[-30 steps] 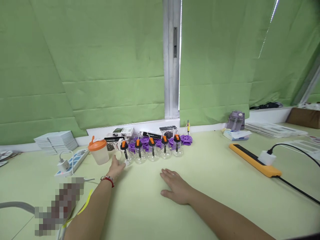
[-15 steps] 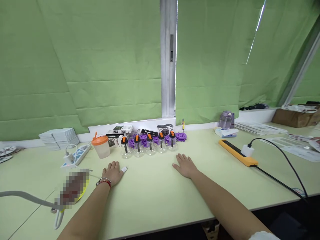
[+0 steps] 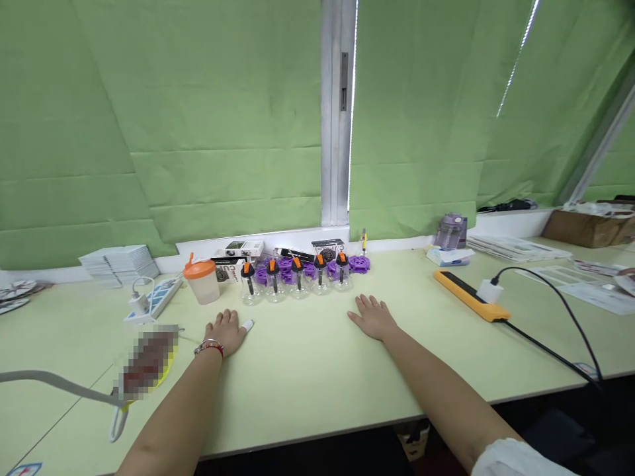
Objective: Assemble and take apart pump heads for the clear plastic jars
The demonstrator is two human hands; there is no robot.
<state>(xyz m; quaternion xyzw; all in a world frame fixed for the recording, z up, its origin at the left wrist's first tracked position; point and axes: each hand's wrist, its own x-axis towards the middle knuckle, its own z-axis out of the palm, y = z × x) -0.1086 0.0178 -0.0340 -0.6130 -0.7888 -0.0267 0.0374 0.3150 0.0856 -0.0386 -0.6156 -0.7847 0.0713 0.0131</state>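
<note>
My left hand (image 3: 224,330) lies palm down on the pale table (image 3: 302,383), fingers stretched out, with a white wrap on its thumb. Flat on the table farther right rests my right hand (image 3: 373,317), fingers spread and holding nothing. Beyond and between them stands a row of several clear glass bottles (image 3: 297,284) with black and orange tops. Purple plastic parts (image 3: 359,264) lie behind the bottles. Nearest beyond my left hand is a translucent cup (image 3: 204,287) with an orange lid.
A white power strip (image 3: 156,299) lies at left, near stacked white booklets (image 3: 119,264). On the right are an orange power strip (image 3: 469,295) with a plugged-in charger, a tissue pack (image 3: 450,256) and a purple bottle (image 3: 450,231). A blurred-out item (image 3: 149,360) lies beside my left forearm.
The view has tilted and shifted slightly, so the table items sit a little higher in the picture. Both hands stay flat on the table; the right appears slightly farther right.
</note>
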